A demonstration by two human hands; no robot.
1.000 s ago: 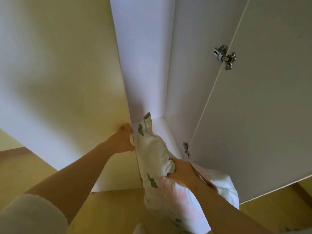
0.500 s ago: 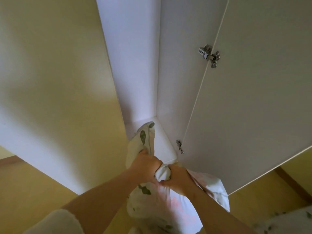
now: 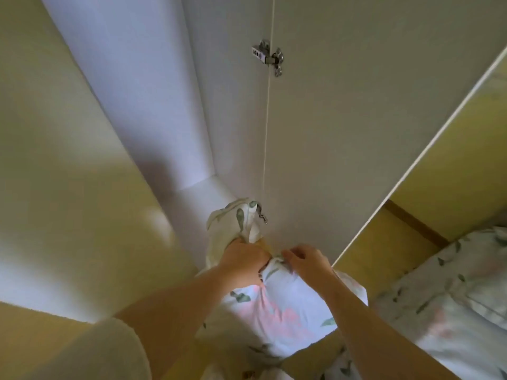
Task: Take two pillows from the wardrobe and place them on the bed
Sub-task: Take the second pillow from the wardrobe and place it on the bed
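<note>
- Right now both of your hands are on the pillow (image 3: 277,305), at the foot of the open wardrobe door (image 3: 356,133).
- Your left hand (image 3: 242,260) is closed tight around a bunch of the cover near the pillow's far end; the fabric puckers out above the fist.
- Your right hand (image 3: 308,260) rests on the cover just beside the left, fingers curled but loose, so it looks more like a pinch than a full grip.
- The pillow's long axis runs from the door's lower hinge (image 3: 263,216) back toward your body, with its bulk hanging below your forearms.
- The bed (image 3: 450,292) lies to the right of the door, past its outer edge, so your right hand is the nearer one to it.
- My read is that the coming move is a swing to the right around that door edge, and the right hand wants a firmer hold first.
- Only one pillow is in hand; whether a second waits in the wardrobe cannot be told.
</note>
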